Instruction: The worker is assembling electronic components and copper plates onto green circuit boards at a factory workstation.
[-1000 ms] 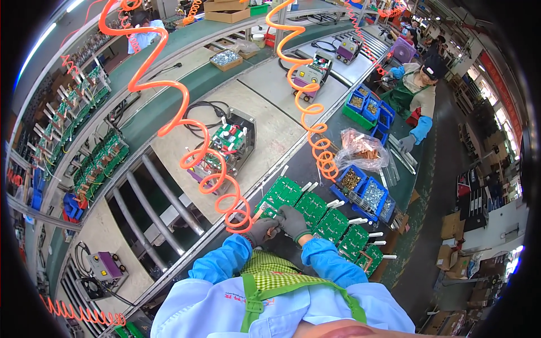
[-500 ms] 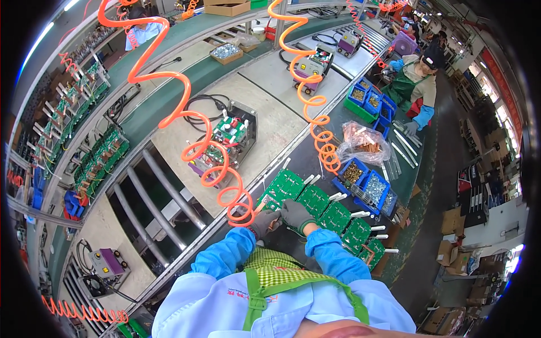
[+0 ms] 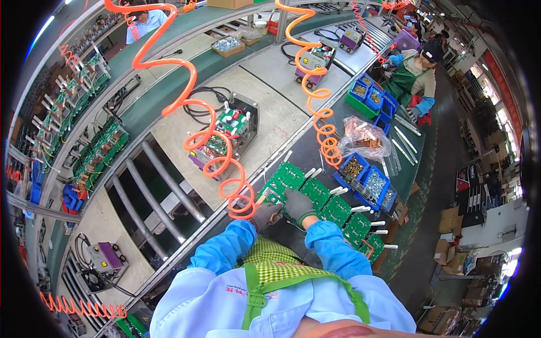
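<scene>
The person stands at a dark workbench (image 3: 315,149) with both hands in grey gloves. The left hand (image 3: 265,214) is near the bench edge, fingers curled; what they pinch I cannot tell, it is too small. It touches the near corner of a green rectangular circuit board (image 3: 284,179). The right hand (image 3: 297,205) lies flat on this same board, fingers together, pointing away from the person. The board is first in a row of green circuit boards (image 3: 344,217); the long axis of the row goes from upper left to lower right along the bench. Just beside it hang an orange coiled air hose (image 3: 225,169) and stand blue plastic bins of small metal parts (image 3: 366,183).
</scene>
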A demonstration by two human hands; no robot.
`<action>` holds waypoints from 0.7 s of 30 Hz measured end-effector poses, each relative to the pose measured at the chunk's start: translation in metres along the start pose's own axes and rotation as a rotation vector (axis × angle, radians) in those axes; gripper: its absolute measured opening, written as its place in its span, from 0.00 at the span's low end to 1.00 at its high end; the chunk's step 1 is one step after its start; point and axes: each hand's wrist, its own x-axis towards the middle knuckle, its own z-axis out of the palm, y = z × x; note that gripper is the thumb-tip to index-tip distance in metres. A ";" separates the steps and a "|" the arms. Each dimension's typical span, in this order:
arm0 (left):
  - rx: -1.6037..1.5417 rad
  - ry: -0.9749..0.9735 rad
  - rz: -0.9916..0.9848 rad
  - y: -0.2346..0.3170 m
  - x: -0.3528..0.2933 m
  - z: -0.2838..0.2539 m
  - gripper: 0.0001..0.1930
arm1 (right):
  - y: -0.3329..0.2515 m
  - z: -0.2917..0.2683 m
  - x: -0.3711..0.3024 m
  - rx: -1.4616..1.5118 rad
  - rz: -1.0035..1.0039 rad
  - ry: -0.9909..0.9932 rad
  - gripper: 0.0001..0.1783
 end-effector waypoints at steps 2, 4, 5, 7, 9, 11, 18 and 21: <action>0.015 -0.017 0.023 -0.001 -0.001 0.001 0.14 | 0.003 0.000 -0.002 0.098 0.019 0.049 0.10; -0.033 -0.006 0.003 -0.001 -0.001 0.000 0.13 | 0.002 -0.004 -0.006 0.189 -0.067 -0.014 0.10; -0.024 -0.021 -0.007 -0.001 0.001 0.001 0.13 | 0.002 -0.001 -0.007 0.190 -0.065 -0.017 0.10; -0.017 -0.007 0.002 -0.006 0.003 0.001 0.12 | 0.000 0.006 -0.009 0.254 -0.089 0.060 0.09; -0.011 0.008 0.017 -0.004 0.005 0.000 0.11 | -0.006 0.004 -0.011 0.268 -0.098 0.079 0.09; -0.020 0.016 -0.018 -0.001 0.001 0.000 0.09 | -0.006 0.007 -0.013 0.280 -0.099 0.098 0.09; 0.295 -0.081 0.344 -0.007 -0.005 -0.002 0.09 | -0.004 0.011 -0.016 0.339 -0.092 0.157 0.08; -0.073 -0.024 -0.014 0.005 -0.009 0.006 0.09 | -0.004 0.013 -0.014 0.342 -0.064 0.157 0.09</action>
